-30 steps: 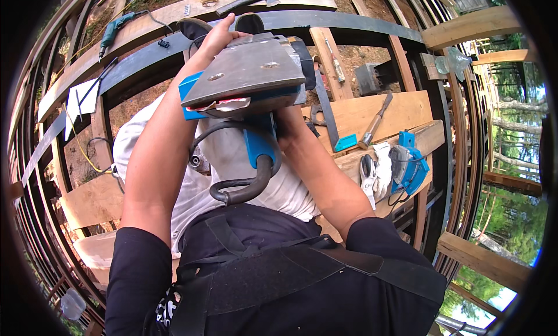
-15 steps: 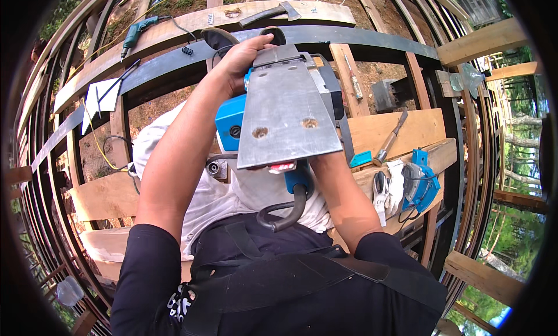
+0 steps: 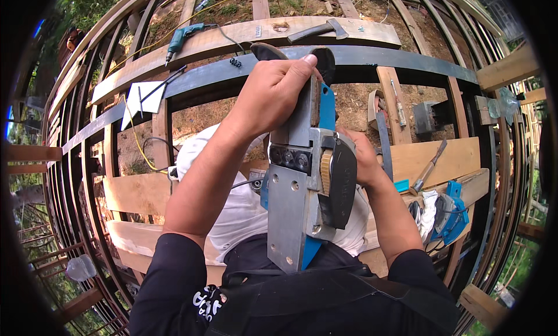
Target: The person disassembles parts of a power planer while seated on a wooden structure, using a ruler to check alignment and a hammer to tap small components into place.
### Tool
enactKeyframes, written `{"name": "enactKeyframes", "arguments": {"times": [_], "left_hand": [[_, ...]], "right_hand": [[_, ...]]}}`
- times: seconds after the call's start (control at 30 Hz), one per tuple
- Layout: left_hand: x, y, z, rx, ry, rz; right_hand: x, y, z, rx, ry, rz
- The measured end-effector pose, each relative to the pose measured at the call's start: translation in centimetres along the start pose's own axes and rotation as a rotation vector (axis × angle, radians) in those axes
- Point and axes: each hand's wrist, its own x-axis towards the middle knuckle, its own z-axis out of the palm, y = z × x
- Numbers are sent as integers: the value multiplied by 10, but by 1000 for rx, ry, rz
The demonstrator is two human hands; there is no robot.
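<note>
A blue electric hand planer (image 3: 285, 214) is held up over my lap, tilted on its side. Its flat metal sole faces left and toward me, showing the cutter drum (image 3: 289, 158) across the middle. The black side cover and a ribbed tan belt are on its right. My left hand (image 3: 278, 92) is closed around the far end of the planer, thumb on top. On the right side, my right hand (image 3: 361, 156) wraps the body; its fingertips are hidden behind the planer.
Ahead, a green corded drill (image 3: 185, 38) and an axe (image 3: 318, 30) lie on a long board (image 3: 244, 37). To the right are a chisel (image 3: 429, 167), white gloves (image 3: 429, 211) and a blue power tool (image 3: 450, 215) on planks. Open gaps show between beams.
The planer has turned from sole-up to on its side, so its cutter drum and side cover now show. My left hand has come over its far end. The whole view has shifted.
</note>
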Motion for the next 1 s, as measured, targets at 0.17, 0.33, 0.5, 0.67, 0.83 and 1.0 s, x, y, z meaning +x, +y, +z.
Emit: {"name": "enactKeyframes", "arguments": {"times": [0.17,0.33,0.5,0.67,0.83,1.0], "left_hand": [[-1,-1,3,-15,32,40],[1,-3,4,-90,3,73],[8,-6,3,-39,38,92],[10,3,5,51,98,164],[8,7,5,126,113,172],[5,0,1,-39,1,-10]], "right_hand": [[3,1,-3,-13,-30,28],[2,0,-5,12,-8,82],[8,-5,-5,31,-29,59],[7,-8,2,105,-11,52],[6,-5,-2,8,-33,30],[6,3,-5,19,-61,24]]}}
